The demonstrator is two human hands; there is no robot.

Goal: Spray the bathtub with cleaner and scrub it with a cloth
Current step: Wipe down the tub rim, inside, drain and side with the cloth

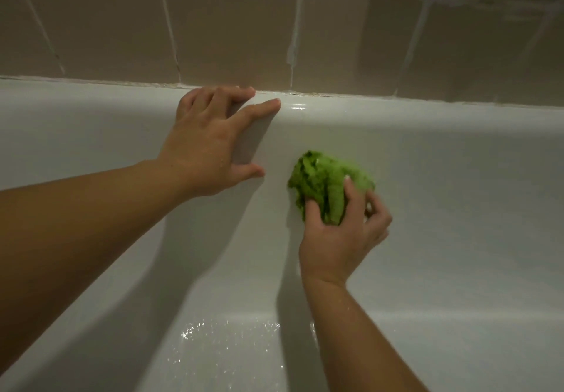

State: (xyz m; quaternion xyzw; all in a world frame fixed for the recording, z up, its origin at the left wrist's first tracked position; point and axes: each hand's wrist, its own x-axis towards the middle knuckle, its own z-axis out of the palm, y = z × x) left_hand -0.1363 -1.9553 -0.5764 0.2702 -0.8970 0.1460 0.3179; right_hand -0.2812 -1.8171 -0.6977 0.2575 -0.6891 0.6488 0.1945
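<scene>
A white bathtub [442, 153] fills the view, its far inner wall sloping down to a wet floor. My left hand [210, 144] lies flat on that wall, fingers spread and reaching over the far rim. To its right, my right hand [341, 233] grips a bunched green cloth [323, 181] and presses it against the wall below the rim. The cloth's upper edge looks blurred. No spray bottle is in view.
Beige wall tiles [232, 28] with pale grout rise straight from the tub's far rim. Water drops glisten on the tub floor [225, 330] between my forearms. The rim near my left fingertips is shiny and wet.
</scene>
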